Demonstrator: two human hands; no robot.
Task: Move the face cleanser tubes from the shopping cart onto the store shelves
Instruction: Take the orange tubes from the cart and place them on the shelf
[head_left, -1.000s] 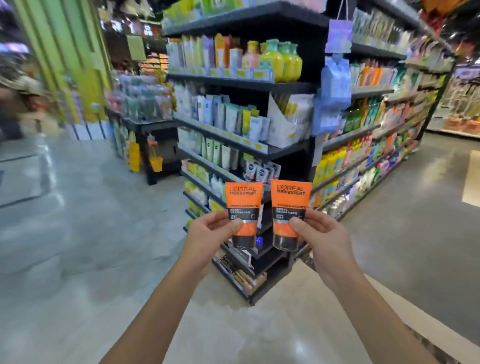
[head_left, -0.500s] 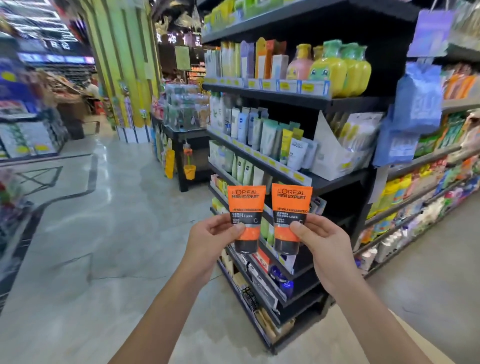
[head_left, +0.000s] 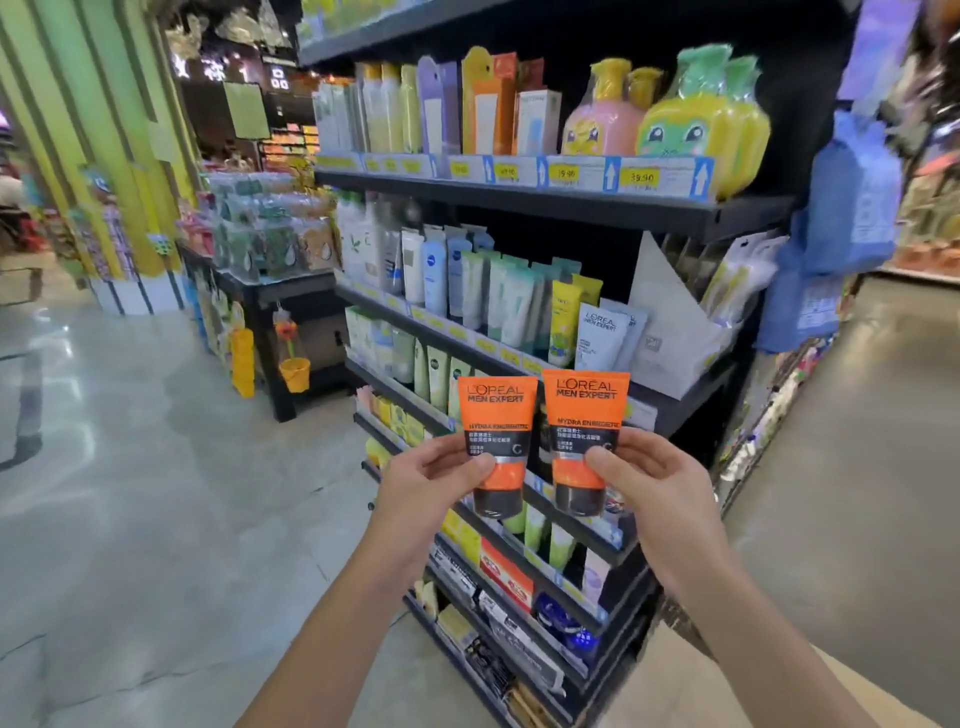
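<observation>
Head camera: A person stands before a black shelf unit (head_left: 571, 205) in a store aisle, holding two orange face cleanser tubes up in front of its middle tiers. The left hand (head_left: 431, 480) pinches the left tube (head_left: 496, 415) low on its body, with the thumb across the front just above the dark cap. The right hand (head_left: 654, 483) grips the right tube (head_left: 584, 410) the same way. Both tubes stand upright, cap end down, side by side with a narrow gap between them. Their "L'Oréal Men Expert" labels face the camera. Neither tube touches the shelf unit; both are held in the air in front of it.

On the unit's tier just above and behind the tubes, a white tube (head_left: 600, 338) of the same brand stands at the right end of a row of pale green, blue and white tubes. It sits beside a white cardboard display box (head_left: 670, 332). One tier higher, a pink bottle (head_left: 602, 124) and a yellow bottle (head_left: 701, 130) with cartoon faces stand at the right end, behind a strip of yellow price labels (head_left: 563, 174). Blue packs (head_left: 852, 208) hang off the unit's right-hand corner.

Left of the unit, a low black stand (head_left: 280, 291) carries clear-packed goods, and a small yellow bucket (head_left: 294, 374) hangs at its side. Glossy grey floor (head_left: 130, 467) spreads out to the left of the unit.
</observation>
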